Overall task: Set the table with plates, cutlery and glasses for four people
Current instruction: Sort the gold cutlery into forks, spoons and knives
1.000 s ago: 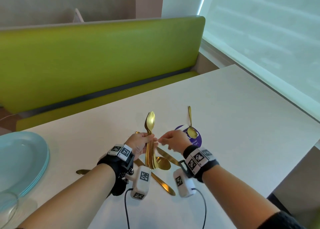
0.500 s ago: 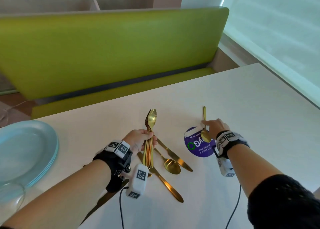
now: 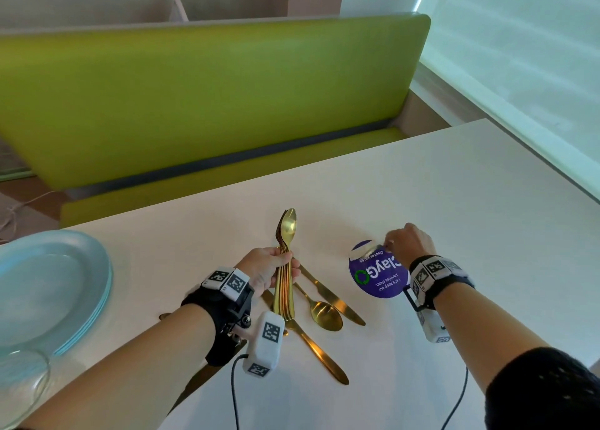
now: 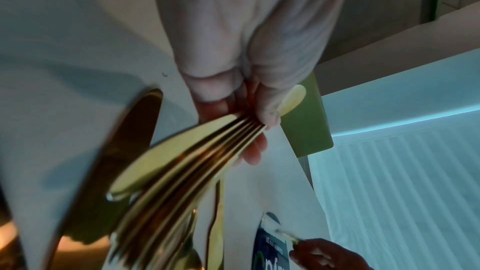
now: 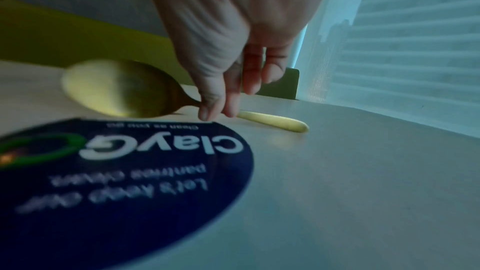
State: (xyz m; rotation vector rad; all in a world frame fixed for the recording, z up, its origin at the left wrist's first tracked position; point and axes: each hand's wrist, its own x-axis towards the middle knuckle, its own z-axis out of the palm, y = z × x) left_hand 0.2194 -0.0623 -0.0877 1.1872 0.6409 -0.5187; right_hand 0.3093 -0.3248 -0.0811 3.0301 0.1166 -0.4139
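Note:
My left hand (image 3: 276, 264) grips a bundle of several gold spoons (image 3: 285, 286) upright above the white table (image 3: 454, 218), bowls up; the left wrist view shows the handles (image 4: 182, 161) fanned between thumb and fingers. My right hand (image 3: 406, 244) is at the far edge of a round purple sticker (image 3: 378, 277). In the right wrist view its thumb and forefinger (image 5: 213, 108) pinch the neck of a single gold spoon (image 5: 116, 87), the bowl to the left, the handle lying on the table. A stack of pale blue plates (image 3: 48, 283) sits at the left.
Two gold knives (image 3: 324, 293) (image 3: 318, 351) and one gold spoon (image 3: 324, 312) lie between my hands. A clear glass (image 3: 19, 387) stands at the bottom left. A green bench (image 3: 211, 104) runs along the far edge, and a window blind (image 3: 519, 56) is at the right.
My right hand left the bundle, moved right to the lone spoon by the sticker and pinched it; that spoon has since turned. The left hand keeps its grip on the bundle.

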